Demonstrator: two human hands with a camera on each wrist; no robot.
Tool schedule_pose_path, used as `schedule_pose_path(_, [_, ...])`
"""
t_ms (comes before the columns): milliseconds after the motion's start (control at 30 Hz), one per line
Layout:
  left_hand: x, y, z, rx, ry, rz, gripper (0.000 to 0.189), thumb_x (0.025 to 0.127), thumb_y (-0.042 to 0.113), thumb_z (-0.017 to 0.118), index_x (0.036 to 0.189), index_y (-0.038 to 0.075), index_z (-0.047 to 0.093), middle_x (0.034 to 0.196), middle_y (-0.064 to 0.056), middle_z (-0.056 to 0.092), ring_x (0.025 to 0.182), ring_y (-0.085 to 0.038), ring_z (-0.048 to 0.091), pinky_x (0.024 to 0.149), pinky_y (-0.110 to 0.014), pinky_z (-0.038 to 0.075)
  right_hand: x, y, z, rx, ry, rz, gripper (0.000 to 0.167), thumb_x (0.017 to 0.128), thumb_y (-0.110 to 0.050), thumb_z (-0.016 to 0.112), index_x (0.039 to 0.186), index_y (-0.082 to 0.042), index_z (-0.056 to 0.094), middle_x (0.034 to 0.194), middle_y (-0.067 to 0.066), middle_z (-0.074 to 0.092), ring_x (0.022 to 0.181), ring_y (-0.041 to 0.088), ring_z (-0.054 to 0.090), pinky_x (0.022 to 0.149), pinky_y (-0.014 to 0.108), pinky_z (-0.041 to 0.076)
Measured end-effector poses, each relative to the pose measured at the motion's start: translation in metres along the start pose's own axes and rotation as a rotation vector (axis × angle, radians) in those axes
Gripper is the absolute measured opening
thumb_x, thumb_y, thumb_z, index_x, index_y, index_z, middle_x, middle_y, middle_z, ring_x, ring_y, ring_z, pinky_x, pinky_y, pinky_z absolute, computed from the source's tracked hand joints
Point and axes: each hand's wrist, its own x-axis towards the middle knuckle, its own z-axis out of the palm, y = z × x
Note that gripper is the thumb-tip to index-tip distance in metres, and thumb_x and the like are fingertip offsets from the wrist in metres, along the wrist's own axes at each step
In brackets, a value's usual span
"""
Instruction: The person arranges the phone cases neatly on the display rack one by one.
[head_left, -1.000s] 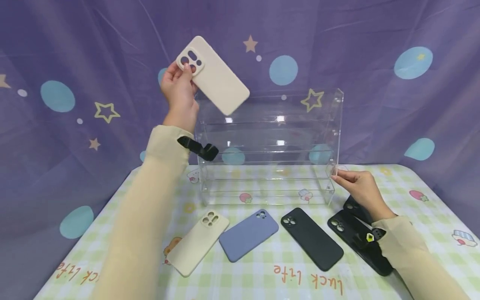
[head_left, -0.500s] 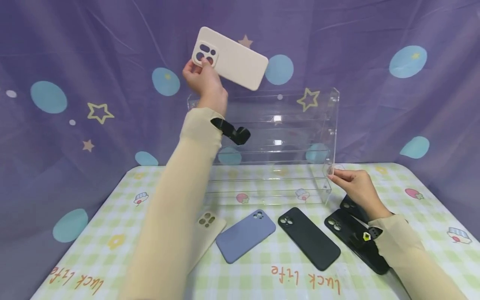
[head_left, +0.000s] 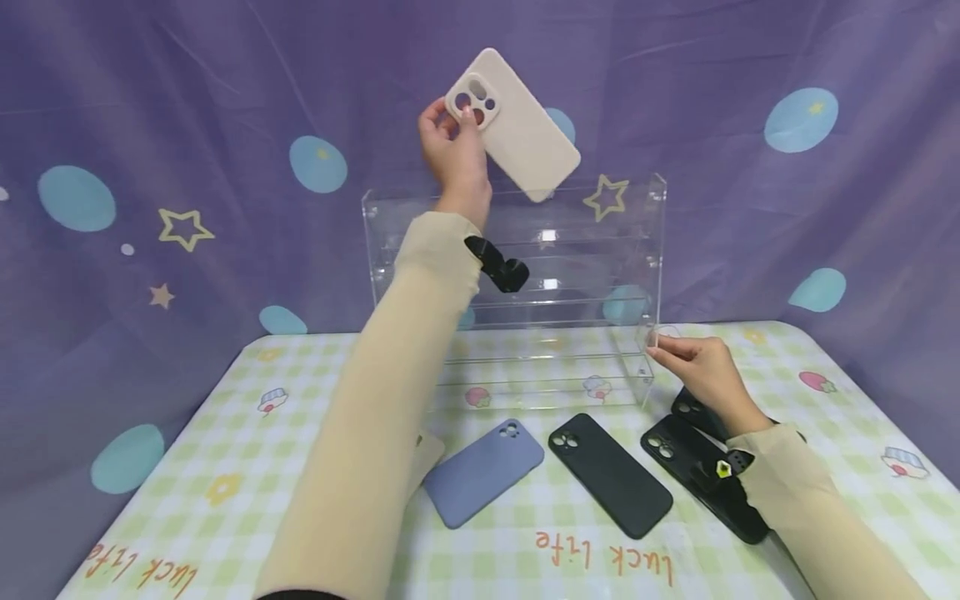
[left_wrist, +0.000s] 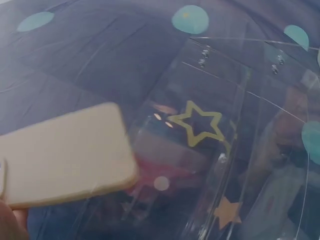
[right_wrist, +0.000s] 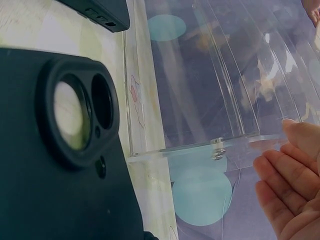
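Observation:
My left hand (head_left: 457,154) grips a cream phone case (head_left: 528,137) by its camera end, thumb over the lens cutouts. The case is raised, tilted, its far end overlapping the top of a clear acrylic stepped display rack (head_left: 562,250) in the head view. The case's plain end (left_wrist: 70,155) shows large in the left wrist view, with see-through rack panels to its right. On the other side, my right hand (head_left: 701,367) pinches the rack's right side edge, low down, between thumb and fingers. In the right wrist view its thumb and fingers (right_wrist: 282,172) lie at the clear panel.
Phone cases lie in front of the rack: a blue one (head_left: 486,473), a dark green one (head_left: 611,475), a black one (head_left: 705,479) and another dark one (head_left: 693,408) under my right wrist. My left forearm hides most of a second cream case (head_left: 426,457). A checked tablecloth (head_left: 225,533) covers the table.
My left hand has carried the cream case rightward over the rack; the case swung flatter, then tilted down again. My forearm now covers most of the other cream case. The right hand keeps its hold.

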Motion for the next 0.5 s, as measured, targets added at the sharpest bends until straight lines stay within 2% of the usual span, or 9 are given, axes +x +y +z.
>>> schedule_pose_path(67, [-0.001,-0.004,0.001,0.012,-0.076,-0.022,0.024,0.088,-0.006,0.059,0.11,0.003,0.053,0.088,-0.009,0.064,0.076,-0.017,0.064,0.066,-0.017,0.052,0.001,-0.001,0.001,0.004,-0.001,-0.006,0.041,0.091,-0.03,0.064,0.116,0.002,0.064,0.113,0.019,0.064,0.101,0.035,0.062,0.084,0.05,0.051])
schedule_pose_path(200, [-0.004,-0.01,0.007,0.054,-0.19,-0.091,0.025,0.087,-0.008,0.061,0.108,0.002,0.056,0.09,-0.011,0.067,0.074,-0.015,0.063,0.066,-0.017,0.053,0.001,-0.002,0.003,0.005,0.002,-0.011,0.04,0.091,-0.029,0.064,0.115,0.002,0.065,0.114,0.019,0.064,0.102,0.034,0.062,0.083,0.048,0.052])
schedule_pose_path(367, [-0.009,-0.014,0.016,0.115,-0.251,-0.138,0.026,0.085,-0.01,0.061,0.11,-0.001,0.058,0.101,-0.017,0.068,0.078,-0.016,0.063,0.068,-0.017,0.053,0.0,-0.002,0.005,0.009,-0.002,-0.013,0.04,0.091,-0.029,0.064,0.115,0.003,0.065,0.115,0.019,0.063,0.102,0.034,0.062,0.084,0.048,0.051])
schedule_pose_path(500, [-0.014,-0.017,0.022,0.239,-0.299,-0.136,0.026,0.087,-0.009,0.06,0.112,-0.001,0.058,0.105,-0.017,0.068,0.077,-0.014,0.061,0.066,-0.016,0.052,-0.002,-0.001,0.006,0.007,0.0,-0.012,0.04,0.091,-0.029,0.064,0.115,0.002,0.065,0.114,0.018,0.064,0.102,0.032,0.062,0.083,0.046,0.052])
